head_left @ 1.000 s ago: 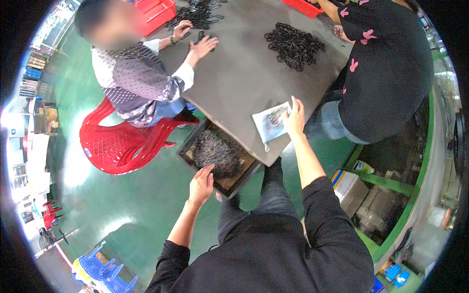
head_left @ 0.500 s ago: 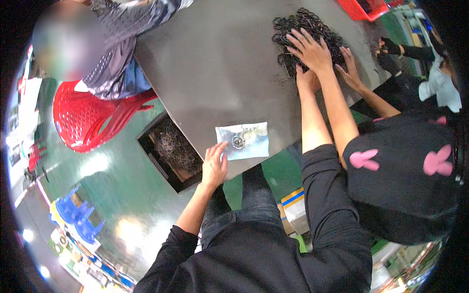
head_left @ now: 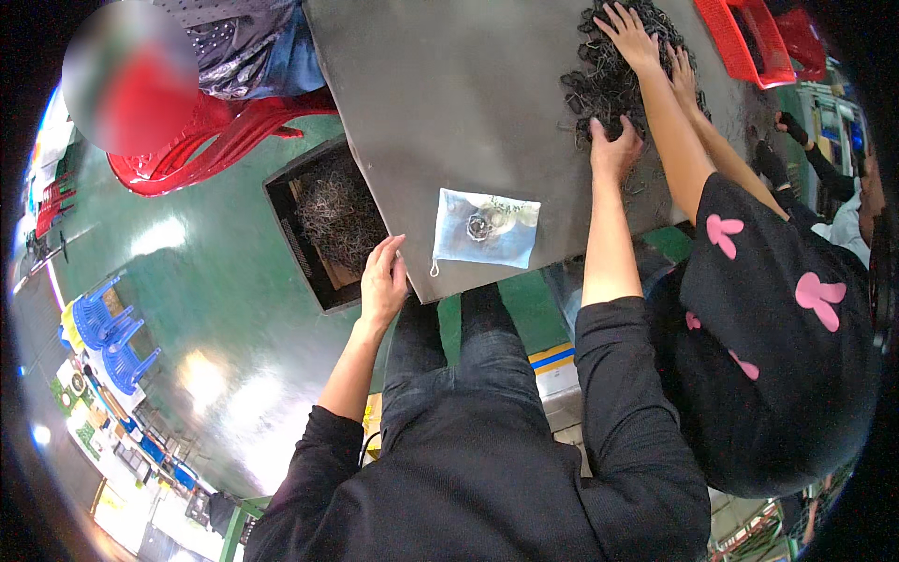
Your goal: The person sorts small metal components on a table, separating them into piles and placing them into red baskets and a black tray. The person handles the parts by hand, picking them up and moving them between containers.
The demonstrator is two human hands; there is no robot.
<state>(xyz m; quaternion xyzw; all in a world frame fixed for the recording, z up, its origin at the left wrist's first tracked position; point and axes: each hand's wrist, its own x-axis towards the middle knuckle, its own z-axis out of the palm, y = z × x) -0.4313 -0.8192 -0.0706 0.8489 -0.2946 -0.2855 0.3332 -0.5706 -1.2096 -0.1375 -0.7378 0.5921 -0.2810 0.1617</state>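
My right hand (head_left: 615, 150) is at the near edge of a pile of dark, loop-shaped metal pieces (head_left: 599, 80) on the grey table. Its thumb and fingers are spread against the pile, and the fingertips are partly hidden. My left hand (head_left: 384, 281) is open, fingers stretched out, by the table's near left corner, and holds nothing. Between my hands lies a flat pale blue and white pouch (head_left: 459, 248) with a small cord loop. A dark ring shape shows on it; whether printed or inside I cannot tell. A co-worker's two hands (head_left: 632, 47) rest spread on the pile.
A black crate (head_left: 277, 211) of tangled metal pieces stands beside the table's left edge, near a red chair (head_left: 253, 122). The co-worker in black sits close on my right. Red baskets (head_left: 749, 42) are at the far right. Blue stools (head_left: 117, 337) stand on the green floor.
My left hand has moved from beside the pouch to the table's corner. My right hand stays at the pile. The co-worker's hands remain on the pile. The whole view has shifted.
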